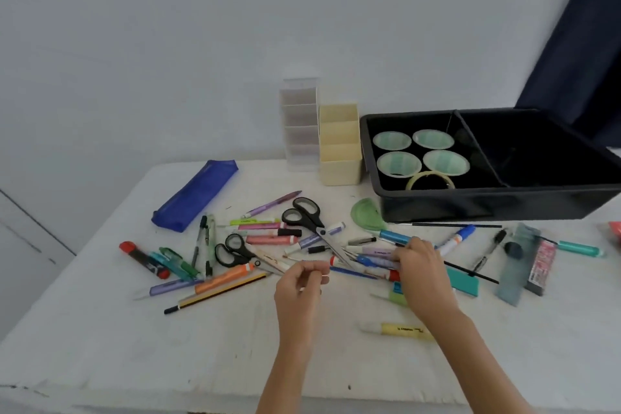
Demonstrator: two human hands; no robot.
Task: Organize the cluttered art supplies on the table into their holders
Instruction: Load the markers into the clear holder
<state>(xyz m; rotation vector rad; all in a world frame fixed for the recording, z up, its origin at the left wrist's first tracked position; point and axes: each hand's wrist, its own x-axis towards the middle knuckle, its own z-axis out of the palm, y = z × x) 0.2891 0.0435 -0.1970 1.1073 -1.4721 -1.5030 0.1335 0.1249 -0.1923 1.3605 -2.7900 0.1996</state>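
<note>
Several pens (pixel 378 251) before the tray (pixel 470 207), we judge light and slippery: right hand (pixel 424 274) grips them mid-barrel; left hand (pixel 299 286) curled, contents indeterminate.

Bare all the way down to the lower edge of the view: left hand (pixel 299 282), right hand (pixel 420 274), both wrists, both forearms. Slim in build, narrow at the wrists and broader lower down the forearms, smooth in outline. Too blurred at the finger ends to tell anything of nails or finer marks.
</note>
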